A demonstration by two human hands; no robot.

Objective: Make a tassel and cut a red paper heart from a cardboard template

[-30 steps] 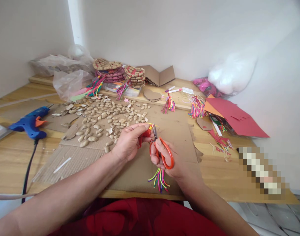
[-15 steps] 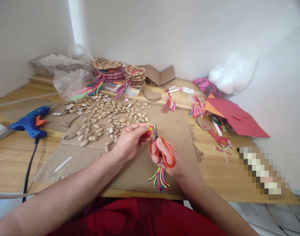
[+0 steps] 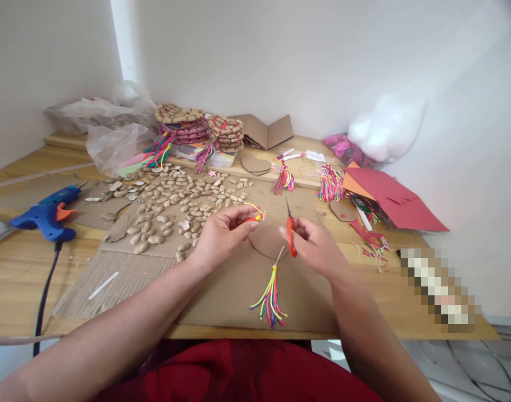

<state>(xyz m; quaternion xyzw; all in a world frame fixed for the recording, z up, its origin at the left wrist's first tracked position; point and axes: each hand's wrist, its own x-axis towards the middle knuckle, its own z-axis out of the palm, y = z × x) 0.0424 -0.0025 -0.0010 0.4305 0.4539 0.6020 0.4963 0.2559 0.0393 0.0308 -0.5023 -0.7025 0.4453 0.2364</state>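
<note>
Head view: the scissors (image 3: 292, 240) have drawn back from the red-and-yellow cord piece (image 3: 259, 216); blades now point up, well apart from it. No cutting at this instant, by my reading. Left hand (image 3: 222, 237) keeps the cord piece pinched, fingers closed on it, a yellow strand looping above. Right hand (image 3: 316, 245) has fingers wrapped around the scissors' handles. The parted hands now show more of the multicoloured tassel (image 3: 272, 298), lying near them on the cardboard sheet (image 3: 222, 298) over the worktop (image 3: 376, 304), its pale top cord upright in view.

Containers: clear plastic box (image 3: 227, 160) beneath the peanut-covered stacks (image 3: 225, 134); contents too obscured to name. Clear bag (image 3: 387, 125), back right, holds fluffy white material; pink material (image 3: 344, 147) lies beside it. Crumpled plastic bag (image 3: 115, 144), back left: contents unclear.
</note>
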